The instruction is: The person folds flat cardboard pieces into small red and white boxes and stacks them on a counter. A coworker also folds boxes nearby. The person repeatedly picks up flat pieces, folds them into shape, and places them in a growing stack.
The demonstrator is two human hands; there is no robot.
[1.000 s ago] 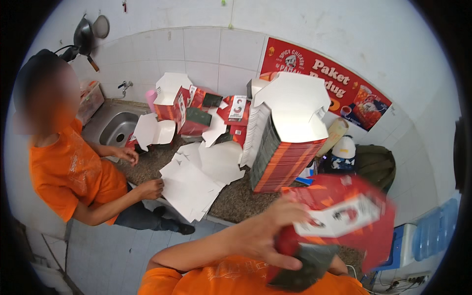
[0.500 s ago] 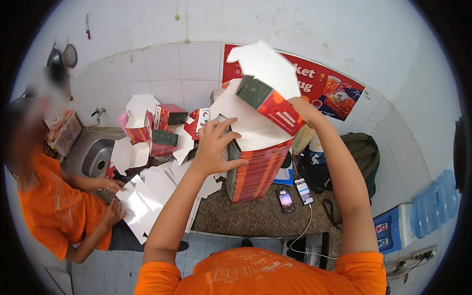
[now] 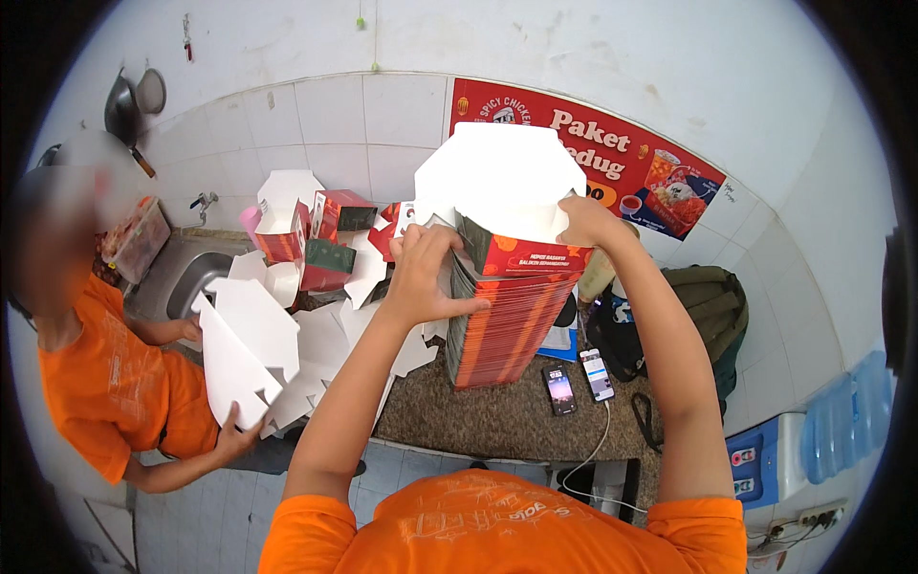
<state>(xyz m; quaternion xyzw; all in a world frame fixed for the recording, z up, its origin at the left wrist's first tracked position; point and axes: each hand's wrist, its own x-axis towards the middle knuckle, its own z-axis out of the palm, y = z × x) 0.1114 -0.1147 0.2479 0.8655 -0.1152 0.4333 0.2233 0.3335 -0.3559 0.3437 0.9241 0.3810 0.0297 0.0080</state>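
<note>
Both of the wearer's hands are now on the top red food box (image 3: 521,253), which sits seated on the tall stack of nested red boxes (image 3: 507,320) standing on the speckled countertop (image 3: 497,416); half a second ago that box was still tilted in the air above the stack, carried mostly by the right hand. The left hand (image 3: 426,277) has come from the stack's side to the box's left edge, its fingers curled and pressing against the box and the rims beneath it. The right hand (image 3: 588,222) is closed in a pinch on the box's upper right corner, just under the raised white lid flap (image 3: 502,177), which now stands upright rather than slanted. The co-worker in an orange shirt (image 3: 115,383) at the left holds a flat white box blank (image 3: 239,349), lifted higher than before. Two phones (image 3: 579,383) lie on the counter just right of the stack's base, beside a dark bag (image 3: 703,316).
</note>
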